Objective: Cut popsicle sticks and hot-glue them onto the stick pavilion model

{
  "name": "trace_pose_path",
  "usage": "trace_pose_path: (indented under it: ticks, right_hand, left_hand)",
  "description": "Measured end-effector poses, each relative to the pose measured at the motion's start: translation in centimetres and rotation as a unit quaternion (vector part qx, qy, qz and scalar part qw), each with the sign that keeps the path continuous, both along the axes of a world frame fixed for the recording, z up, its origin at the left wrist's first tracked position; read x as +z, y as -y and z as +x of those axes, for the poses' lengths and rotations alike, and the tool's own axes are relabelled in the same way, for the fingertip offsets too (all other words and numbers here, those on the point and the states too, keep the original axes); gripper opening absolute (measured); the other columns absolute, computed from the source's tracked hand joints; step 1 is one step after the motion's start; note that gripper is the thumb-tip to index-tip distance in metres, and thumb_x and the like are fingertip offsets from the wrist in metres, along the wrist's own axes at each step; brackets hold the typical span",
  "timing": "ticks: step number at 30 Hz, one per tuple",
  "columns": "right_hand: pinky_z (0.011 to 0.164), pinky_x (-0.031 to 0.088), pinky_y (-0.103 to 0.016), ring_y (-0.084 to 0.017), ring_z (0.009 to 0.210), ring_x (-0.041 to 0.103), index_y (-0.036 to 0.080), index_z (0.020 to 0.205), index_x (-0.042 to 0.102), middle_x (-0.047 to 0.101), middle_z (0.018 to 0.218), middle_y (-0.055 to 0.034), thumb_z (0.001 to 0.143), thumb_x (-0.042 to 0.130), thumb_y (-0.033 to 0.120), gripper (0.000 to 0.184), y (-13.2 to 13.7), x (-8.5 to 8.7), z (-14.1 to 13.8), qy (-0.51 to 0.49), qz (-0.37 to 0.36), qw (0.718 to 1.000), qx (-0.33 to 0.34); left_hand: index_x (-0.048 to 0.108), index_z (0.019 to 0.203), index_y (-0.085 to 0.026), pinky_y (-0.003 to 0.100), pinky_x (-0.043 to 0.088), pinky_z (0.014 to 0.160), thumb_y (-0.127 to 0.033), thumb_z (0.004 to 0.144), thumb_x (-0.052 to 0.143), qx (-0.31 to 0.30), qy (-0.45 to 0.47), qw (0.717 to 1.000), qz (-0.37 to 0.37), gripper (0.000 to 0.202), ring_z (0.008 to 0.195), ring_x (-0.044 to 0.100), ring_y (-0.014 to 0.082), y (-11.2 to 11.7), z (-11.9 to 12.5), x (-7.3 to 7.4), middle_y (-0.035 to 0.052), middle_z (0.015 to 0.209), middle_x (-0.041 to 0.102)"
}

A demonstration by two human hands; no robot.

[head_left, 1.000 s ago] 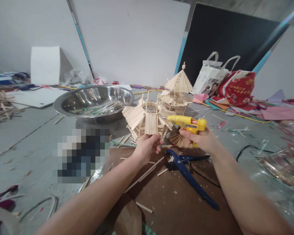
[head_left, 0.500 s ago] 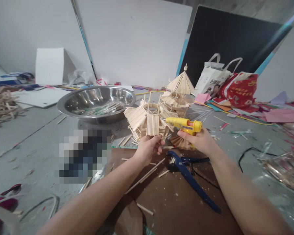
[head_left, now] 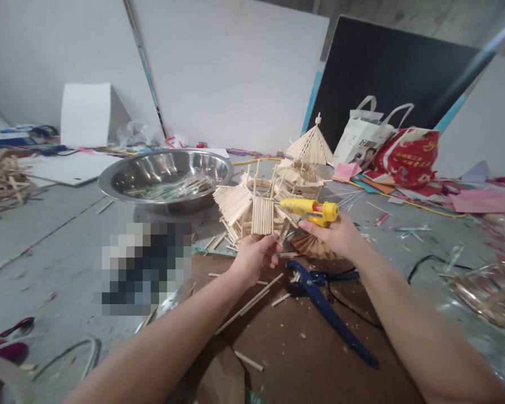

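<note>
My left hand is closed on the lower edge of a model made of pale wooden sticks, holding it up above the floor. My right hand grips a yellow glue gun, whose nozzle points left and sits against the right side of the stick model. A finished stick pagoda stands just behind them. Blue-handled cutters lie on a brown board below my hands, among loose sticks.
A steel bowl with sticks and plastic wrappers sits at the back left. A white bag and a red bag stand at the back right beside coloured paper scraps. White boards and a black board lean on the wall. A black cable runs right.
The glue gun has moved left and slightly up, closer in against the stick model. My left hand and the model have stayed about where they were.
</note>
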State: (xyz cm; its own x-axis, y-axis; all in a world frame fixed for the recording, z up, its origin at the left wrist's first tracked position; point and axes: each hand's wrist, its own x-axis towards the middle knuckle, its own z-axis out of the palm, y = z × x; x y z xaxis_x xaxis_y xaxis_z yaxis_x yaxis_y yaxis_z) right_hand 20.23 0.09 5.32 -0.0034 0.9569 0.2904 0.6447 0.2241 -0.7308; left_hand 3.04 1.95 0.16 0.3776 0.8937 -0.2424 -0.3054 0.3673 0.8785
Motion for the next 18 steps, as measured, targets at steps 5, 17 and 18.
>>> trace_pose_path:
  ticks: [5, 17, 18]
  right_hand:
    - [0.071, 0.047, -0.036, -0.022, 0.078, 0.061, 0.018, 0.088, 0.064, 0.066, 0.082, -0.0073, 0.066, 0.057, 0.044, 0.035, -0.49, -0.14, -0.06, 0.044, 0.006, 0.999, -0.023]
    - [0.068, 0.046, -0.036, -0.023, 0.077, 0.061, 0.017, 0.087, 0.064, 0.067, 0.081, -0.0084, 0.068, 0.053, 0.047, 0.036, -0.68, -0.17, -0.23, 0.111, 0.025, 0.993, -0.034]
    - [0.068, 0.046, -0.035, -0.023, 0.077, 0.061, 0.018, 0.087, 0.064, 0.067, 0.081, -0.0085, 0.069, 0.053, 0.047, 0.036, -0.69, -0.17, -0.24, 0.112, 0.028, 0.993, -0.033]
  left_hand:
    - [0.049, 0.064, -0.012, 0.016, 0.033, 0.031, -0.026, 0.067, 0.058, -0.005, -0.001, 1.0, 0.003, 0.017, 0.032, 0.044, 0.0046, -0.01, -0.03, -0.15, 0.0003, 0.051, 0.056]
    - [0.049, 0.069, -0.013, 0.016, 0.033, 0.031, -0.03, 0.066, 0.06, -0.021, -0.011, 1.0, 0.004, 0.02, 0.031, 0.044, 0.0046, 0.27, -0.16, -0.35, -0.0006, 0.052, 0.057]
    - [0.049, 0.069, -0.013, 0.016, 0.033, 0.031, -0.03, 0.066, 0.06, -0.022, -0.011, 1.0, 0.004, 0.02, 0.031, 0.044, 0.0046, 0.26, -0.17, -0.38, -0.0006, 0.052, 0.057]
